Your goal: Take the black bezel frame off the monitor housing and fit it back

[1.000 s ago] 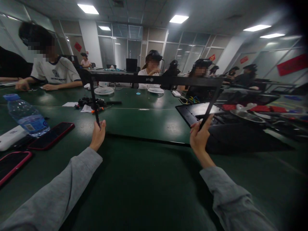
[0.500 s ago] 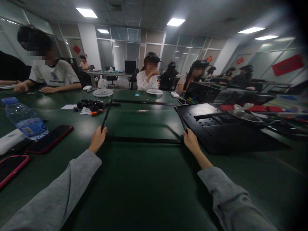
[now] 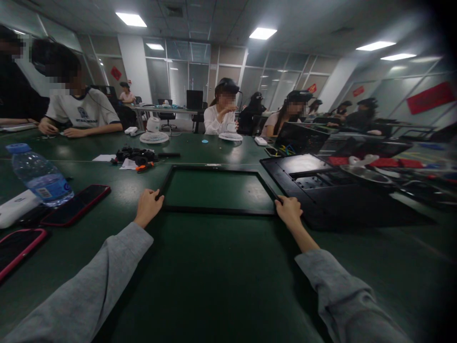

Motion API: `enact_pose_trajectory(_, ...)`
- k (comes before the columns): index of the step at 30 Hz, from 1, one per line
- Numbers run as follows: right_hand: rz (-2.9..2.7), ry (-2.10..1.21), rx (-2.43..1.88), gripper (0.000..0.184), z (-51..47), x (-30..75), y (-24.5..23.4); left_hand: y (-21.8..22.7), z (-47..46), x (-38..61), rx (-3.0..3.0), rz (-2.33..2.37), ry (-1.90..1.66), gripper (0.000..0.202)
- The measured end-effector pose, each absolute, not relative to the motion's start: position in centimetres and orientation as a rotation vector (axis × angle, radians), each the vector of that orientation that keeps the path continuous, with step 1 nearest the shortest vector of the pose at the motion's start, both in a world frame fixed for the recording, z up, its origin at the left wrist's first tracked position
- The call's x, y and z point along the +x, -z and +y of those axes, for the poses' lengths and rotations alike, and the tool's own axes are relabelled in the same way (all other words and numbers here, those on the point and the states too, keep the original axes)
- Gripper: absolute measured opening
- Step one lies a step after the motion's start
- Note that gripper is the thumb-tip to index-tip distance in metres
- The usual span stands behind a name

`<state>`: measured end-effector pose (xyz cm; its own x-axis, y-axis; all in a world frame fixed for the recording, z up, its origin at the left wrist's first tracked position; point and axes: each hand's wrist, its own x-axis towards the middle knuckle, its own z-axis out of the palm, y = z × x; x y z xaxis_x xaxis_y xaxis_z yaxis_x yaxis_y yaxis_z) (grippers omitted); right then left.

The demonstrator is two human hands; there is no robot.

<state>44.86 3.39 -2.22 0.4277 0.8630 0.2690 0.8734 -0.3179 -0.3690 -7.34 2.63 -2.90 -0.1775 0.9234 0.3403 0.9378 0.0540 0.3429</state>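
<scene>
A thin black rectangular frame, like a monitor bezel, lies about flat on the green table in front of me. The tabletop shows through its opening. My left hand grips its left side near the front corner, fingers closed on the rim. At the right front corner, my right hand has thumb and fingers closed on the other side. Just right of that hand lies a large black panel with a recessed section, its left edge close to the frame.
On the left are a water bottle, a red-edged phone and a pink-cased phone. Black gear lies beyond the frame. Small white fans stand farther back. A metal bowl sits at right. Several people sit across the table.
The frame's far side has come down, from tilted up to about level with the table. Both hands keep hold of its sides, with the fingers slightly shifted.
</scene>
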Motion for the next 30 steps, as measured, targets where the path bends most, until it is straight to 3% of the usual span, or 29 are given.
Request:
enact_pose_trajectory(7, -1.47, -0.002, -2.24, 0.049, 3.4, 44.6, 1.7, 2.8, 2.6, -7.2, -1.984, -2.261, 0.833, 0.045)
enact_pose_trajectory(15, -1.473, -0.004, -2.09, 0.047, 3.1, 44.7, 1.6, 1.5, 1.9, -6.2, -2.062, -2.063, 1.202, 0.04)
enact_pose_trajectory(25, -1.483, -0.034, -2.0, 0.046, 2.9, 45.1, 1.7, -0.7, -1.5, -3.6, -2.551, -1.961, 0.806, 0.065)
enact_pose_trajectory(30, -1.447, -0.118, -1.97, 0.043, 2.8, 45.0, 1.7, -0.9, -1.6, -3.7, -2.56, -1.997, 0.844, 0.047)
